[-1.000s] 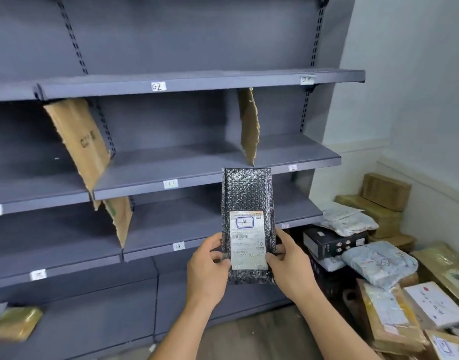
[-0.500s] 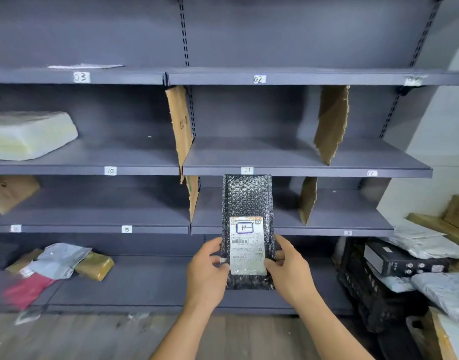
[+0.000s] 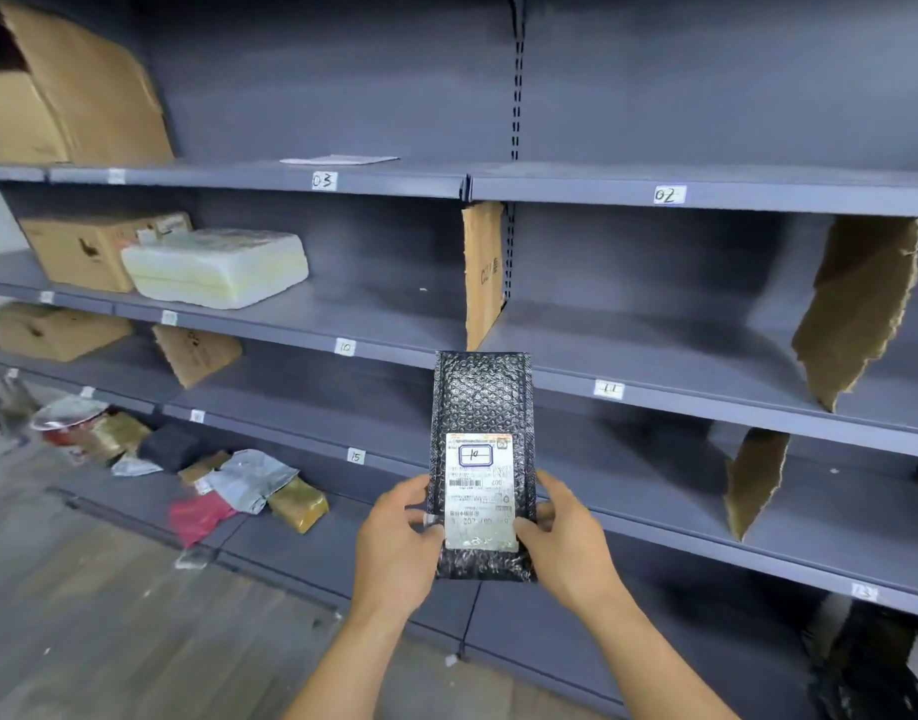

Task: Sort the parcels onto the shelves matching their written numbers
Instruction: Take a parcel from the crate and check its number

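Black bubble plastic covers the parcel (image 3: 482,402) that both hands hold upright in front of the grey shelves (image 3: 384,314). The left hand (image 3: 397,543) grips its lower left edge with the thumb on the front. The right hand (image 3: 566,543) grips the lower right edge in the same way. On the parcel's white label (image 3: 479,491), just above the two thumbs, a handwritten number in a blue box reads 10.

Up and to the left of the left hand, the tag 10 (image 3: 344,347) is stuck on a shelf edge. Farther left on that same board lies a white wrapped parcel (image 3: 215,267), touching a brown carton (image 3: 83,252). Straight above the hands, behind the top of the held parcel, a cardboard divider (image 3: 483,272) stands upright. The tag 11 (image 3: 608,389) is up and to the right of the right hand. The tag 15 (image 3: 355,455) is just above and left of the left hand, one shelf lower than the tag 10. High above the hands are the tags 03 (image 3: 324,180) and 02 (image 3: 669,194). To the left of the left hand, on the lowest board, lies a heap of small parcels (image 3: 249,485), grey, red and gold.
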Demonstrator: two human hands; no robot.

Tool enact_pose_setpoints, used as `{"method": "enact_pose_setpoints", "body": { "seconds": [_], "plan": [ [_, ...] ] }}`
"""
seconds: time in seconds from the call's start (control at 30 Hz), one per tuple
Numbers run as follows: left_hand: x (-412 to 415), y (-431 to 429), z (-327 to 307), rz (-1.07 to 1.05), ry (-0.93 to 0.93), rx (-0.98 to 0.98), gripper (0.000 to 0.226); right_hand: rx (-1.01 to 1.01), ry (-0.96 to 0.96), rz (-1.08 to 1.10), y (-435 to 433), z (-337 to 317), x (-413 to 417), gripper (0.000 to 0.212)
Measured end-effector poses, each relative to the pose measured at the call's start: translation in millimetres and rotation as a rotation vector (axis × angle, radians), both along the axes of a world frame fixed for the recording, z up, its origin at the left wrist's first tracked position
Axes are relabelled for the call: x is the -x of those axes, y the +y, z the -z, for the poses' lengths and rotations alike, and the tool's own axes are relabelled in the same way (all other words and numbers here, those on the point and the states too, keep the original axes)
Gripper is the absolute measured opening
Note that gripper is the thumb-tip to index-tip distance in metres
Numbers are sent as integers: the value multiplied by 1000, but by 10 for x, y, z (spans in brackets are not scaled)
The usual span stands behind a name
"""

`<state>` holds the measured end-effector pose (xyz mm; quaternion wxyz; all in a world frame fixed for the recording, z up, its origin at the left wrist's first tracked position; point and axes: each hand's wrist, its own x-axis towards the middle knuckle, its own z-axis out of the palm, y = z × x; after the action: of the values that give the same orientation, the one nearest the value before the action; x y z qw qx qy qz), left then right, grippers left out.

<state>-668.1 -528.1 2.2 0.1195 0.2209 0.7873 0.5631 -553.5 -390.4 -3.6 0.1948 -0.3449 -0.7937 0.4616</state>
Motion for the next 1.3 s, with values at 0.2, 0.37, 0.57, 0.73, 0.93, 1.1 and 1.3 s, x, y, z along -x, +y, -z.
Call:
{"method": "enact_pose_setpoints", "body": {
  "seconds": [0.2,0.37,0.57,0.73,0.93,1.1,1.3],
  "plan": [
    [309,-116,-9,-73,27,45,54,23,-17,-91,-10,29,422,62],
    [760,-189,90,-76,-3,78,56,30,-41,-110,-46,63,837,64],
    [1586,-293,123,-28,25,52,60,-27,-20,-88,-189,-12,1582,55],
    [2428,-458,47,-20,38,66,56,-61,-26,-76,-414,-89,2343,44],
    [3167,-599,-57,41,46,63,58,-61,-33,-20,-597,-186,3016,46],
    [3648,-553,-117,92,15,21,53,-14,-16,43,-557,-250,3450,64],
    [4133,-201,-350,122,45,-26,55,-81,-9,39,-147,-363,3975,62]
  ]
}}
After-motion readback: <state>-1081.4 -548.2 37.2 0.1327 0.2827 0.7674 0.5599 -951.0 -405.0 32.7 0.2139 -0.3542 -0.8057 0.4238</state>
